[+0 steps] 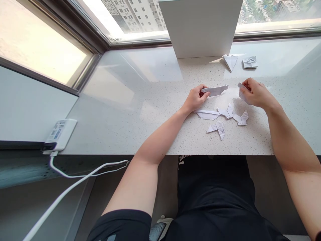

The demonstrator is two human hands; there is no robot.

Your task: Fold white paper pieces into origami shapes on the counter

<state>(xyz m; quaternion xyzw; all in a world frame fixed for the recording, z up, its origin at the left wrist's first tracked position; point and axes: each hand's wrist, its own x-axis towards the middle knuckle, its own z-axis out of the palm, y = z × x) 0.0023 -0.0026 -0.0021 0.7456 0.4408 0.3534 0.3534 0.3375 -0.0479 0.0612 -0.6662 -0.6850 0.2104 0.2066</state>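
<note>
My left hand (197, 98) pinches one end of a long folded paper strip (215, 91), which points to the right above the counter. Between the thumb and fingers of my right hand (258, 93) is another folded paper piece (243, 94), partly covered by the hand. A gap separates the two papers. Below them on the counter lie a flat folded paper strip (207, 114), a winged paper piece (226, 111) touching its right end, and a second winged piece (241, 118). Nearest my body rests a three-pointed folded paper (217, 129).
Toward the window lie a folded paper triangle (230, 62) and a folded paper square (250, 62). Behind them stands a white pillar (203, 30). A white power bank (61, 134) with a white cable (72, 187) sits at the speckled counter's (112, 127) left edge.
</note>
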